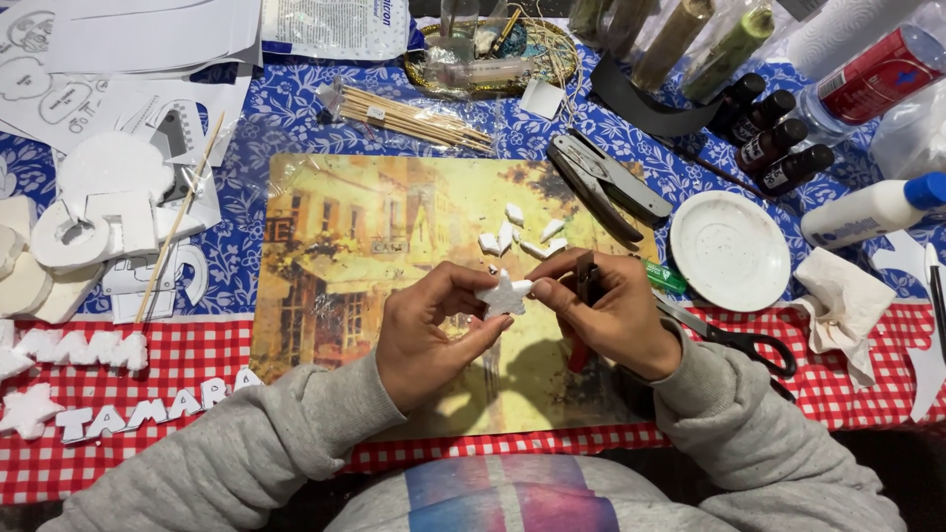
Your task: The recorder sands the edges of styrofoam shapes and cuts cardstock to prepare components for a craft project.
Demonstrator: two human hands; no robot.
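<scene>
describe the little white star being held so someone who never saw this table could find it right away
Start at the large yellow picture mat in the middle of the table. Above its lower right part, the left hand and right hand meet, and the white foam star is pinched between their fingertips. Unlike the loose white scraps just beyond it on the mat, it is star-shaped and held up.

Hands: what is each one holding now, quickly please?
Left hand: fingers closed on white star.
Right hand: closed on a red-handled tool, touching the star.

Left hand (429,330) and right hand (611,313) meet, fingers (473,296) pinched.
</scene>
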